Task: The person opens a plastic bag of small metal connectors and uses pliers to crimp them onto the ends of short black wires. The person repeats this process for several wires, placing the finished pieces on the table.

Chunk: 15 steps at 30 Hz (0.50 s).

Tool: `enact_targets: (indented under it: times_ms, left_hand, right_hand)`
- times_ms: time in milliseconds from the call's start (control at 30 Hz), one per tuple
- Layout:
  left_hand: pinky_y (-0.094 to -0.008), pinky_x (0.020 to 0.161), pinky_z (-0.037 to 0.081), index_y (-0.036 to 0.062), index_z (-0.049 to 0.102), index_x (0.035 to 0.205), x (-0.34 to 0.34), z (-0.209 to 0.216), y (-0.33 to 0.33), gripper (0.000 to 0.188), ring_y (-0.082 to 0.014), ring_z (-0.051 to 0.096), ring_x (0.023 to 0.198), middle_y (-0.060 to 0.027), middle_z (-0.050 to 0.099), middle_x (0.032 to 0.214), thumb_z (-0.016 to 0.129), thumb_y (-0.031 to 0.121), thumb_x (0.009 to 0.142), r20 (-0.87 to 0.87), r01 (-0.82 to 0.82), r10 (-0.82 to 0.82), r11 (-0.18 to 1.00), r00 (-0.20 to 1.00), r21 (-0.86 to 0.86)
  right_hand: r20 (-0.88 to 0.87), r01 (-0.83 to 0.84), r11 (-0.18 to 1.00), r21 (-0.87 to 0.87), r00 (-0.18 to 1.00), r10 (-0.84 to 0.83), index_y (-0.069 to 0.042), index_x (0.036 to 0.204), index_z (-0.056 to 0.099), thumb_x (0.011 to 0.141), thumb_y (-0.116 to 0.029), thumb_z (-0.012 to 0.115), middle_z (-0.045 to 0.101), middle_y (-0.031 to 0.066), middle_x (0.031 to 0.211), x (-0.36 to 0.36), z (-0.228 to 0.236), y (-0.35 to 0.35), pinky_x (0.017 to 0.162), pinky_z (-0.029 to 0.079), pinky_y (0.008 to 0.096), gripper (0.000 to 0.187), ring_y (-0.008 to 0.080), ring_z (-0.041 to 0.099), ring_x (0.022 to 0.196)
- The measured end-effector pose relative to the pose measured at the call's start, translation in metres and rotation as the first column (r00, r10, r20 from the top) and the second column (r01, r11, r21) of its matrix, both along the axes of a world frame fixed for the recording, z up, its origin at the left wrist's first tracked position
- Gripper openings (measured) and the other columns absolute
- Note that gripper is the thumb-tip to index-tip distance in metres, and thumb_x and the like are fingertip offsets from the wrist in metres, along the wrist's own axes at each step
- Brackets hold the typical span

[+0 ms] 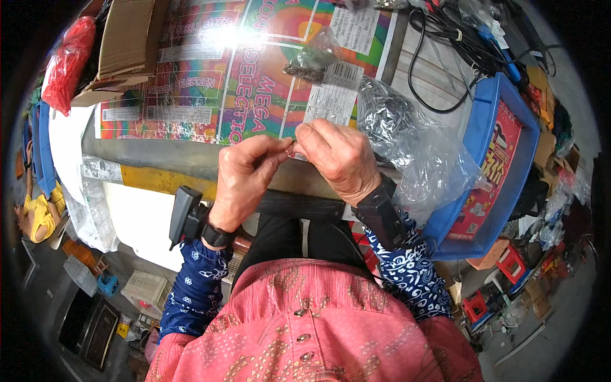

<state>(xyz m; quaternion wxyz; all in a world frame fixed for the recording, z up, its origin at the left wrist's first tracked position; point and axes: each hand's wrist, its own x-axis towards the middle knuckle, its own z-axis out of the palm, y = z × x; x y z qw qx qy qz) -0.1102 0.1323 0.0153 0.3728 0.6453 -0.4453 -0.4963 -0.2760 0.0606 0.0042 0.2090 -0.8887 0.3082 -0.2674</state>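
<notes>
Over the table's near edge, my left hand (244, 177) and my right hand (337, 156) meet with their fingertips almost touching. Each is closed in a pinch, thumb against fingers. Something tiny seems to sit between them, but the fingers cover most of it and its kind cannot be made out. Just beyond my right hand lies a transparent plastic bag (439, 165) with a bundle of dark, shiny pieces (385, 114) at its far end. Farther off, a small transparent bag (315, 57) holds small dark parts on a colourful printed sheet (261, 89).
A blue tray (439, 239) with a red printed sheet inside stands at the right. Black cable (439, 105) coils at the far right. A cardboard box (130, 44) and a red bundle in plastic (70, 63) are at the far left. Another person in yellow (43, 213) is at the left rim.
</notes>
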Motion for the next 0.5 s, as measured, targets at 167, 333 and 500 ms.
enact_targets:
  times_ms: [167,333,500]
  left_hand:
    - [-0.0254,0.06,0.048,-0.0036,0.066,0.093,-0.0012,-0.0018,0.0006,0.011,-0.0079,0.054,0.064,-0.0071,0.064,0.072,0.066,-0.004,0.083,-0.024,-0.016,0.017,0.999,1.0,0.042]
    - [-0.0253,0.063,0.049,-0.0039,0.066,0.092,-0.0017,-0.0044,0.0024,0.01,-0.0087,0.057,0.068,-0.0066,0.063,0.072,0.066,-0.004,0.082,0.138,0.063,-0.06,0.998,0.989,-0.015]
    - [-0.0176,0.048,0.034,-0.0016,0.069,0.097,-0.0068,-0.0027,0.0032,0.011,-0.001,0.043,0.055,0.0005,0.064,0.075,0.066,0.0,0.087,-0.234,-0.121,0.154,0.982,0.96,0.148]
  right_hand:
    - [-0.032,-0.057,0.997,-0.049,0.998,0.056,-0.005,0.094,0.059,0.073,-0.01,0.068,0.055,0.0054,0.079,-0.0049,0.0006,-0.0037,0.054,0.049,0.033,0.023,0.021,0.062,0.067]
    - [-0.016,-0.093,0.988,-0.126,0.996,0.091,-0.004,0.093,0.059,0.073,-0.01,0.066,0.056,0.0051,0.082,-0.0046,-0.0028,-0.0033,0.052,0.048,0.0312,0.022,0.0186,0.062,0.066]
    - [0.018,-0.066,0.993,-0.097,0.997,0.069,-0.004,0.091,0.059,0.073,-0.01,0.066,0.057,0.0055,0.082,-0.0051,-0.0007,-0.003,0.053,0.049,0.0314,0.02,0.0192,0.062,0.065]
